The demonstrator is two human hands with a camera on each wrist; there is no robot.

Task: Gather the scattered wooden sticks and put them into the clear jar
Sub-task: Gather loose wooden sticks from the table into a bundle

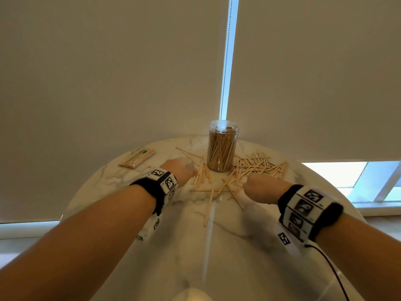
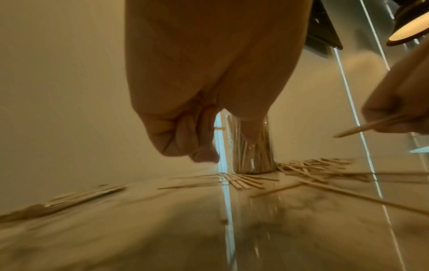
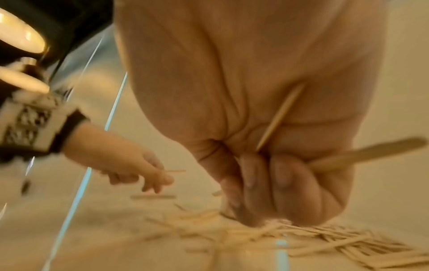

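Pale, flat wooden sticks [image 1: 256, 166] lie strewn on the marble surface [image 1: 227, 246] around the upright, nearly full clear jar [image 1: 221, 146]. The right hand [image 3: 267, 146] has a grip on several sticks; the left hand [image 3: 130, 165] pinches one.

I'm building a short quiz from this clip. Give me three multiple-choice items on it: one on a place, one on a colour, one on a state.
1. The clear jar stands:
A. at the table's far edge
B. on the floor
C. in the left hand

2. The table top is:
A. black
B. white marble
C. green

3. The right hand:
A. lies flat, open
B. grips wooden sticks
C. holds the jar

Key: 1 A, it stands upright by the blind. 2 B, pale with grey veins. 3 B, sticks poke from curled fingers.
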